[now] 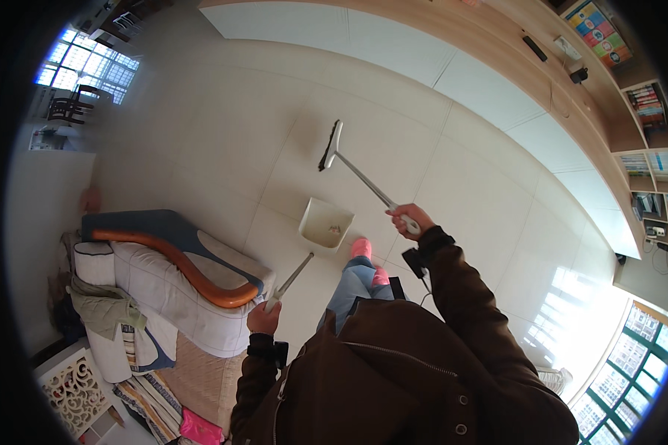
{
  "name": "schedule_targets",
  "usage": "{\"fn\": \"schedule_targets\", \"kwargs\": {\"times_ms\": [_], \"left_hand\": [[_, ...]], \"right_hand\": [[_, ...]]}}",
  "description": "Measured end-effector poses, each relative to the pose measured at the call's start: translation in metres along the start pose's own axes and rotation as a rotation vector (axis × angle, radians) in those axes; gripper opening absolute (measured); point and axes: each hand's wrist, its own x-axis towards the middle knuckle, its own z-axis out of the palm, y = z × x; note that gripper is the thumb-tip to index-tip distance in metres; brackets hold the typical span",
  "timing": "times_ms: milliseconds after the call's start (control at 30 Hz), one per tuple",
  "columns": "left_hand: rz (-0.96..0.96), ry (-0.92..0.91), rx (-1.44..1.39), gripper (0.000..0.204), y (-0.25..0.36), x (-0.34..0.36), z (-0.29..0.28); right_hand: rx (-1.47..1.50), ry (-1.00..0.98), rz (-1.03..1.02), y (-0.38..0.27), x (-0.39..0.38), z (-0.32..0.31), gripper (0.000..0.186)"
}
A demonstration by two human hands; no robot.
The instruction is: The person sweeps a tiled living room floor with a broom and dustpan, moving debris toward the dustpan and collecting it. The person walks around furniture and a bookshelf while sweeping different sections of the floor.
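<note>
My right hand [410,220] is wrapped round the handle of a broom [365,179]. The broom's pale head [335,141], edged with dark bristles, is low over the tiled floor ahead of me; whether it touches is hard to tell. In my left hand [264,317] is the upright handle [295,277] of a long-handled dustpan. Its off-white pan [318,215] lies at the floor between the broom head and my feet, with a small clump of debris [335,231] inside. The broom head is apart from the pan, beyond its far edge.
To the left stands a sofa [156,289] with a curved wooden armrest [226,298], clothing and cushions. A long low white cabinet [393,55] runs along the far and right side, with bookshelves [649,148] above. My pink slippers [361,248] are close to the pan.
</note>
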Motion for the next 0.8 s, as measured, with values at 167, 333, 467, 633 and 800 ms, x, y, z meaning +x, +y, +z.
{"fn": "schedule_targets", "kwargs": {"times_ms": [167,333,467,633,800], "left_hand": [[0.038,-0.018,0.111,0.038,0.001,0.027,0.001],[0.023,-0.073,0.105,0.038,0.018,0.057,0.003],[0.030,-0.026,0.075,0.037,0.044,0.074,0.008],[0.009,0.018,0.019,0.035,0.083,0.081,0.017],[-0.111,0.056,-0.090,0.034,0.126,0.070,0.029]], "right_hand": [[-0.661,0.122,-0.145,0.005,-0.094,-0.076,0.016],[-0.720,0.694,-0.191,0.009,-0.196,-0.133,0.012],[-0.414,0.666,-0.192,-0.011,-0.223,-0.191,0.009],[-0.033,0.637,-0.145,-0.075,-0.190,-0.281,0.007],[-0.513,0.302,-0.301,-0.148,-0.107,-0.273,0.006]]}}
